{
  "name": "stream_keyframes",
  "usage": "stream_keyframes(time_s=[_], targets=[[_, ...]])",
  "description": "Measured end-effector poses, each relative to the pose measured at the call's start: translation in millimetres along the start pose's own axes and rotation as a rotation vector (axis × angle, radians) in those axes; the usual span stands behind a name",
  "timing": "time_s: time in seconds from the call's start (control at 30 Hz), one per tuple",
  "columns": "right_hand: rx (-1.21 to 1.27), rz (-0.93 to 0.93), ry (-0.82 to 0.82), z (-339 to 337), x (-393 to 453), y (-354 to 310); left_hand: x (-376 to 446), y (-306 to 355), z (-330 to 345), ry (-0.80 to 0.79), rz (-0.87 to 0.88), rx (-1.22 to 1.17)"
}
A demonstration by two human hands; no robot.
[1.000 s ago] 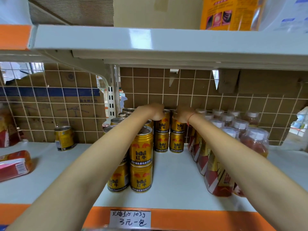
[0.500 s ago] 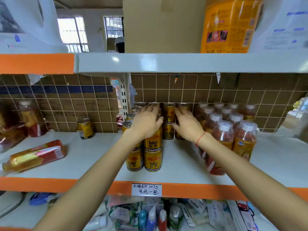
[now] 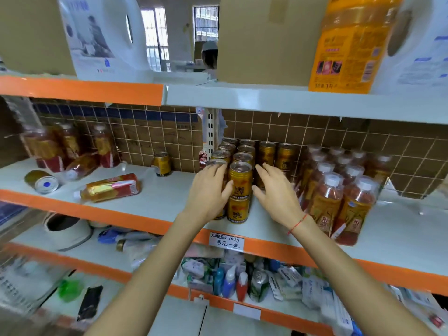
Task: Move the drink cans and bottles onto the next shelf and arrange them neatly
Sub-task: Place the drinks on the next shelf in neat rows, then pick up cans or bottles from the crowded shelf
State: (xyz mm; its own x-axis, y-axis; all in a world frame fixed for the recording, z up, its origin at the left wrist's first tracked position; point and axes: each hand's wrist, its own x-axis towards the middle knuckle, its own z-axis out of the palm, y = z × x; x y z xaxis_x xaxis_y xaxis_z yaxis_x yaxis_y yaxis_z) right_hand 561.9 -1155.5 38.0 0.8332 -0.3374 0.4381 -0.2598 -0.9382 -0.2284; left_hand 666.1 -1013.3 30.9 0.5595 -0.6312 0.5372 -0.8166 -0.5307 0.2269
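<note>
Your left hand (image 3: pixel 208 190) and right hand (image 3: pixel 276 195) have drawn back from the rear cans, fingers now spread and holding nothing, flanking the front stack of gold cans (image 3: pixel 240 183) on the right shelf (image 3: pixel 400 229). Bottles (image 3: pixel 344 190) stand in rows beside. Left shelf (image 3: pixel 155 200): one upright can (image 3: pixel 161 163), a fallen can (image 3: pixel 43 181), several bottles, unmoved.

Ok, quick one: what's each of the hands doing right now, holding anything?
Left hand: open, fingers straight, resting against the stacked gold cans, gripping nothing.
Right hand: open, fingers spread beside the same stack, holding nothing.
</note>
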Motion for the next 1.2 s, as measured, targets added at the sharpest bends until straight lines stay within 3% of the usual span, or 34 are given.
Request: stream_keyframes(time_s=[0.13, 0.33, 0.53, 1.2], targets=[[0.111, -0.062, 0.026, 9, -28, -22, -49, -9, -15, 0.064, -0.095, -0.018], [0.163, -0.128, -0.103, 28, -55, -58, -123, -40, -34, 0.08, -0.223, 0.127], [0.205, -0.168, -0.138, 44, -55, -103, -171, -79, -55, 0.107, -0.364, 0.085], [0.302, -0.15, -0.123, 131, -34, -298, -258, -281, -152, 0.118, -0.521, 0.046]])
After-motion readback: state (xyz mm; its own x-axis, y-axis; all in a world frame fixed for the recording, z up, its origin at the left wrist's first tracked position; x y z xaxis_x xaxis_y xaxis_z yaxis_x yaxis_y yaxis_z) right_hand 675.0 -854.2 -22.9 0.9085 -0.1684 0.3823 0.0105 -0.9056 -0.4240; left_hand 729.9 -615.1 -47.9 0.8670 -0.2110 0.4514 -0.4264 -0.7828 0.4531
